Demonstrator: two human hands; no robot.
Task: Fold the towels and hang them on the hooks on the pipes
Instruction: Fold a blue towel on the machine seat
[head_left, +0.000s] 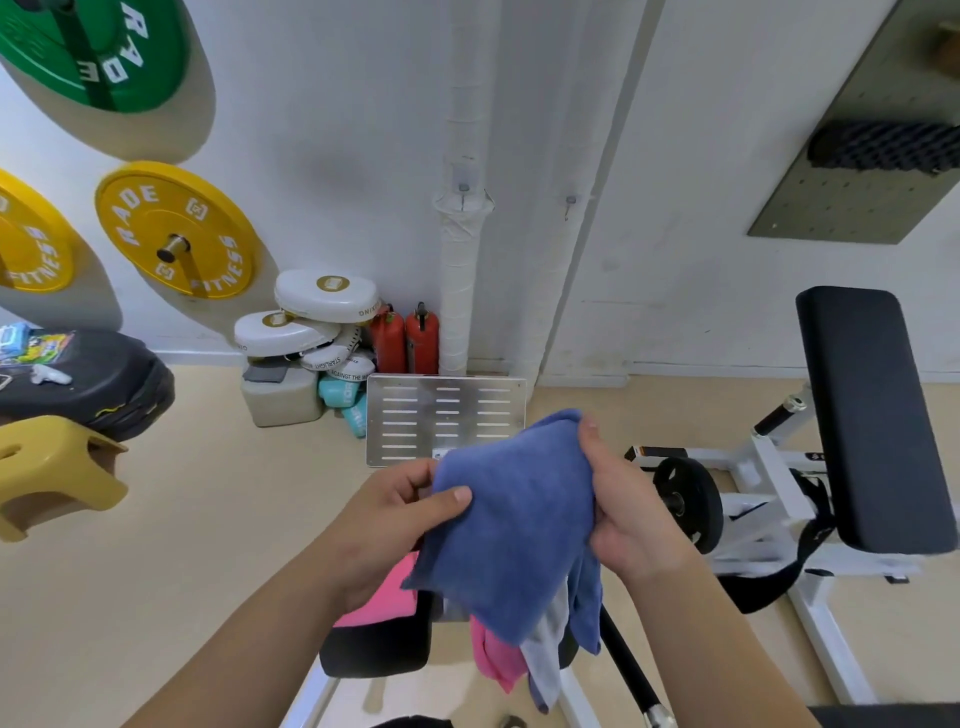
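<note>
I hold a blue towel (511, 525) up in front of me with both hands. My left hand (384, 525) pinches its left edge, thumb on top of the cloth. My right hand (623, 509) grips the right edge, fingers curled round the fabric. Below the blue towel lie a pink towel (387, 597) and a grey one (545, 654) on a black seat pad (374, 649). Two white wrapped pipes run up the wall; the left pipe (460, 270) carries a small hook (463, 193), and the right pipe (558, 270) has another hook (570, 205). Both hooks are bare.
A perforated metal plate (447, 418) leans at the pipes' foot, beside two red fire extinguishers (408, 338) and white boxing pads (311, 322). A black padded bench (872, 415) on a white frame stands right. Yellow weight plates (176, 228) hang on the left wall; a yellow stool (57, 467) sits left.
</note>
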